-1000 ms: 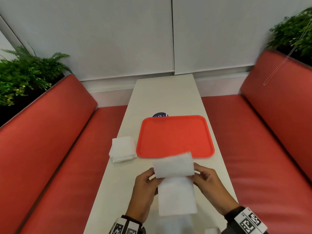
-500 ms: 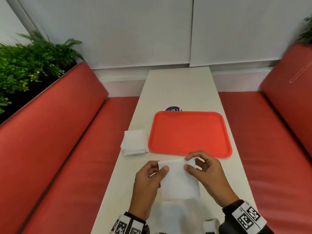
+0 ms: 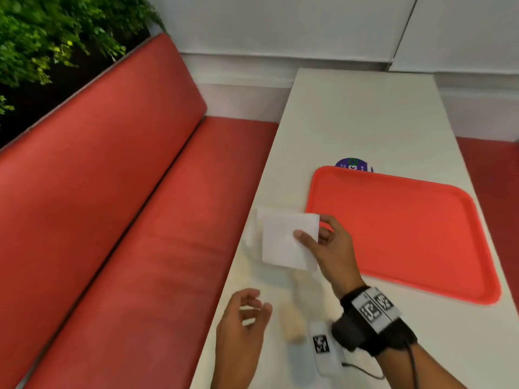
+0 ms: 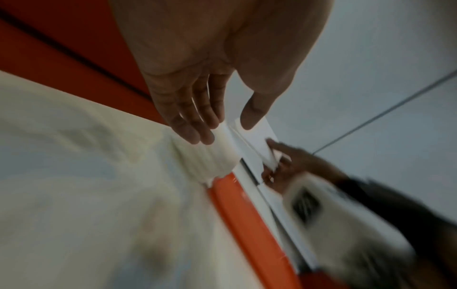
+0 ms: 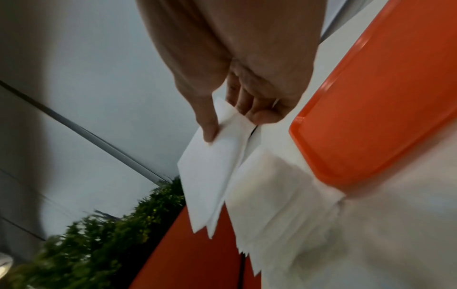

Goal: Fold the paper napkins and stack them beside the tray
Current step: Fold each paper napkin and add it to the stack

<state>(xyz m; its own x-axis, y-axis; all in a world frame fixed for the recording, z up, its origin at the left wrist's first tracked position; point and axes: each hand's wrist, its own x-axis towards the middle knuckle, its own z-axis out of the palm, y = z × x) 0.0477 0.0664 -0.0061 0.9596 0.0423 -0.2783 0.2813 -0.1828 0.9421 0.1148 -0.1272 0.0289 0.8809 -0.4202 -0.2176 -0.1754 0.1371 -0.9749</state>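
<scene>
A folded white napkin hangs just above the stack of folded napkins, which lies on the table left of the red tray. My right hand pinches the napkin's right edge, thumb on top and fingers underneath. The stack is mostly hidden under the held napkin and is blurred. My left hand hovers near the table's left edge, closer to me, fingers loose and holding nothing.
The white table is narrow, and its left edge runs close to the stack. A red bench lies to the left, with plants behind it. A round blue sticker peeks out behind the tray. A small white tagged device rests by my right wrist.
My right hand has carried the folded napkin left, from in front of me to above the stack. My left hand has let go and drawn back. The head view has turned left.
</scene>
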